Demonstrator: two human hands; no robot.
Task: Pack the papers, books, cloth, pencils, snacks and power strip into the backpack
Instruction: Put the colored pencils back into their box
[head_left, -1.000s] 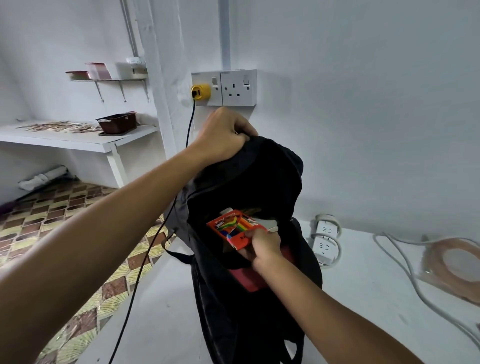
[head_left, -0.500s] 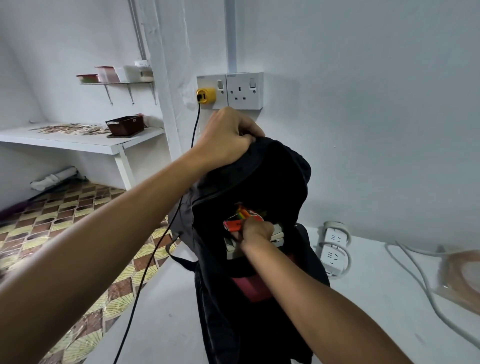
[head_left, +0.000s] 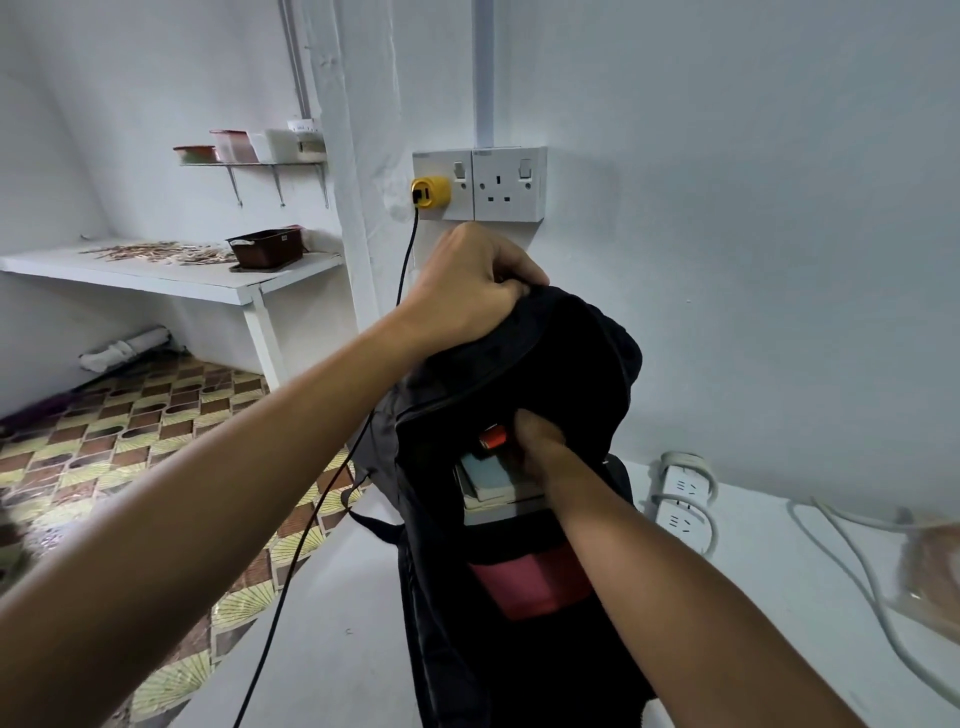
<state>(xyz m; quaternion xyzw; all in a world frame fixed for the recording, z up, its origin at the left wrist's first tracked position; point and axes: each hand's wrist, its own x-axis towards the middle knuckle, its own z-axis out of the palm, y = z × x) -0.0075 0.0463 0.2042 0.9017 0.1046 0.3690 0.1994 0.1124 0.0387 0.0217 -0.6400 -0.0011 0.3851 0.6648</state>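
Observation:
A black backpack (head_left: 566, 364) stands upright on the white table, its main opening facing me. My left hand (head_left: 470, 283) grips the top of the backpack and holds it up. My right hand (head_left: 540, 441) reaches into the opening, fingers closed on an orange pencil box (head_left: 492, 437), of which only a corner shows. Under it, books (head_left: 488, 480) are stacked inside the bag. A red front pocket (head_left: 530, 584) shows lower down. A white power strip (head_left: 680, 499) lies on the table to the right of the bag.
A black cable (head_left: 311, 519) hangs from a yellow plug (head_left: 428, 191) in the wall socket, passing left of the bag. White cords (head_left: 852, 561) and a clear packet (head_left: 930, 566) lie at the right. A white shelf (head_left: 171, 275) with a brown tray stands at the left over patterned floor.
My right hand has pushed the orange pencil box from above the opening down into the backpack, so most of it is now hidden. My left hand keeps its grip on the bag's top.

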